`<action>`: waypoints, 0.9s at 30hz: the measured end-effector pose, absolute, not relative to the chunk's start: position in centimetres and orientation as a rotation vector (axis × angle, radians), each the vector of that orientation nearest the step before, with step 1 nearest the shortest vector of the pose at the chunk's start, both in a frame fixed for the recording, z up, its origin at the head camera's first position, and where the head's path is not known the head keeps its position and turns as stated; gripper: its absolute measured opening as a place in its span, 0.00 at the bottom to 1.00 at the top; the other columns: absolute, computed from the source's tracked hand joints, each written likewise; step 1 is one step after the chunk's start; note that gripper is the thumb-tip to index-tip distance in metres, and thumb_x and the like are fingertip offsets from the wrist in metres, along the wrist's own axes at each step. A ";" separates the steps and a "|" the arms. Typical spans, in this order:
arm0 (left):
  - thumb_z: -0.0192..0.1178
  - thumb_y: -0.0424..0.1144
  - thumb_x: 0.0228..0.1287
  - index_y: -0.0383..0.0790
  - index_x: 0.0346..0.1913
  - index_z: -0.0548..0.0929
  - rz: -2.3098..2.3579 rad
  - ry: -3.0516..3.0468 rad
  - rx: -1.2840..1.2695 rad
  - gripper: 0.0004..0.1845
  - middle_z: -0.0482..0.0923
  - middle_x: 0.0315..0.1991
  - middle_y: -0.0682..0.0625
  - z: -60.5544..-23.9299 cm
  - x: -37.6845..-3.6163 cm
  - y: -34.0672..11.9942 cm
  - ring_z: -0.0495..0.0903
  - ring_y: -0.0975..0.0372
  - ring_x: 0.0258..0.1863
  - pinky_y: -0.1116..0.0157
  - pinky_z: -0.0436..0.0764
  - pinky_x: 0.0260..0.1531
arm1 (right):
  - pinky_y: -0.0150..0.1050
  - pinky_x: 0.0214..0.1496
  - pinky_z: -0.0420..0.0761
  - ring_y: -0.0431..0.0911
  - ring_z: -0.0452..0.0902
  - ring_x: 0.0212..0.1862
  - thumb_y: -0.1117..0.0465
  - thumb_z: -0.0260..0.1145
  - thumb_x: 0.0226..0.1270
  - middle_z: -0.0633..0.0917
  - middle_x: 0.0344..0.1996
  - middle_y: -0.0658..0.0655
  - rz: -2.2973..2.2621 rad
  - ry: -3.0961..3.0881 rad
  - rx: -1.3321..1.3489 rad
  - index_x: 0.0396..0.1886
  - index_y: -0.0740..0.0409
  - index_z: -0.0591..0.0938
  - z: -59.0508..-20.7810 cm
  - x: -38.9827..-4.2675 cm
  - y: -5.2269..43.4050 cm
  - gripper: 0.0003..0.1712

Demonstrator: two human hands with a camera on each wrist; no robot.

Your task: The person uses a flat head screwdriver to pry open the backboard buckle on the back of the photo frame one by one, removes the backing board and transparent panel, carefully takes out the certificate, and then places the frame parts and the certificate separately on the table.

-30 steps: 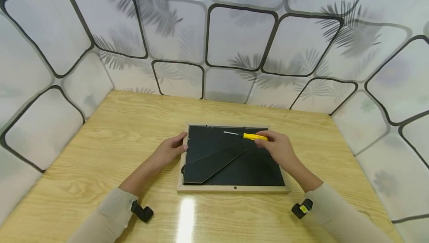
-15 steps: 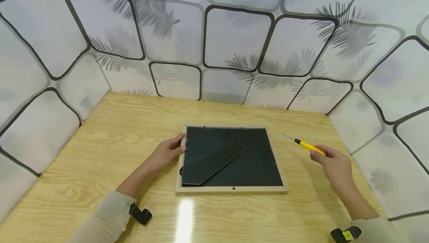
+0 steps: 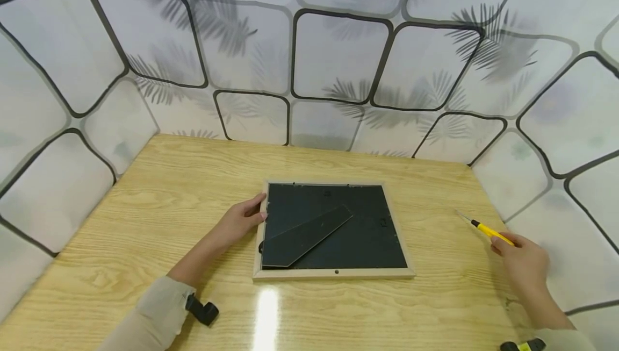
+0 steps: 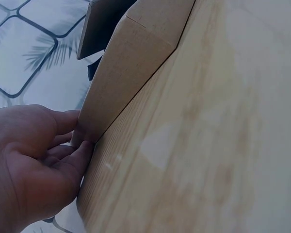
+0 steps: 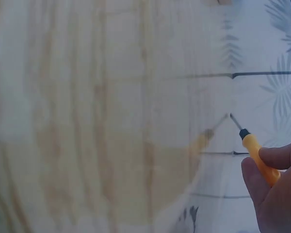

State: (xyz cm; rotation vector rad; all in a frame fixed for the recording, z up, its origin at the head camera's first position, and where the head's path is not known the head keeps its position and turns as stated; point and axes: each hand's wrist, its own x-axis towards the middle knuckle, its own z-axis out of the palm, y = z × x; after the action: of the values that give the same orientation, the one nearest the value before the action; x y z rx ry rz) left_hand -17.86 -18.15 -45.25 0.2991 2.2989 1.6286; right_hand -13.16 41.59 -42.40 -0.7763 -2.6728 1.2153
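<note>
A picture frame (image 3: pixel 333 273) lies face down on the wooden table, its black backing board (image 3: pixel 367 233) up and a black easel stand (image 3: pixel 304 235) folded across it. My left hand (image 3: pixel 239 222) rests against the frame's left edge, fingers touching the wooden rim (image 4: pixel 126 68). My right hand (image 3: pixel 524 265) is near the table's right edge and grips a yellow-handled screwdriver (image 3: pixel 486 230) (image 5: pixel 254 148). Its thin metal tip points up and left, just above the tabletop.
The wooden table (image 3: pixel 159 200) is enclosed on three sides by white panels with black outlines and leaf prints (image 3: pixel 338 55). The right panel (image 3: pixel 556 179) stands close to my right hand. A glare spot (image 3: pixel 266 308) lies on the near table edge.
My right hand carried the screwdriver from over the frame's top edge rightward and down to the table's right side. The left hand and the frame stayed put.
</note>
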 end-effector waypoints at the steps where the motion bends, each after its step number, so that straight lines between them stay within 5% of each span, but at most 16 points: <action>1: 0.51 0.37 0.79 0.38 0.81 0.51 1.625 2.301 0.296 0.34 0.47 0.81 0.41 -45.2 -17.9 -18.1 0.52 0.49 0.79 0.50 0.62 0.74 | 0.23 0.28 0.80 0.22 0.78 0.24 0.57 0.60 0.76 0.82 0.23 0.33 1.194 -2.674 -0.785 0.66 0.75 0.73 -42.5 -13.1 41.9 0.29; 8: 0.52 0.38 0.79 0.39 0.81 0.52 1.633 2.290 0.275 0.34 0.46 0.81 0.41 -45.2 -17.9 -18.2 0.51 0.49 0.80 0.50 0.61 0.74 | 0.26 0.27 0.74 0.25 0.72 0.22 0.52 0.62 0.73 0.81 0.17 0.31 0.974 -2.764 -0.785 0.61 0.73 0.79 -43.1 -12.7 42.5 0.29; 12: 0.52 0.38 0.79 0.39 0.81 0.52 1.633 2.287 0.266 0.34 0.46 0.81 0.41 -45.3 -17.9 -18.2 0.51 0.49 0.80 0.49 0.61 0.74 | 0.34 0.33 0.71 0.42 0.78 0.34 0.46 0.64 0.71 0.90 0.31 0.54 0.889 -2.850 -0.804 0.59 0.69 0.81 -43.4 -12.6 42.0 0.32; 17: 0.52 0.38 0.79 0.40 0.81 0.52 1.627 2.291 0.255 0.34 0.47 0.81 0.42 -45.3 -17.9 -18.1 0.51 0.49 0.80 0.50 0.61 0.75 | 0.44 0.40 0.72 0.65 0.77 0.52 0.44 0.64 0.71 0.83 0.53 0.73 0.871 -2.942 -0.760 0.58 0.72 0.80 -43.6 -12.4 41.3 0.34; 27: 0.52 0.38 0.79 0.40 0.81 0.52 1.614 2.312 0.256 0.34 0.47 0.81 0.42 -45.2 -17.9 -18.1 0.52 0.49 0.79 0.50 0.62 0.74 | 0.47 0.39 0.75 0.64 0.77 0.49 0.38 0.61 0.71 0.79 0.55 0.76 0.935 -3.070 -0.758 0.59 0.75 0.77 -43.5 -12.2 40.6 0.41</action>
State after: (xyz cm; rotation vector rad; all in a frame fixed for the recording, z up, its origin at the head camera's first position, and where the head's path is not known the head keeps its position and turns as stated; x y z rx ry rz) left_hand -17.88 -18.08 -45.19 0.2564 2.3119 1.6142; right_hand -12.18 40.59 -43.48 -0.7582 -3.0700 0.9346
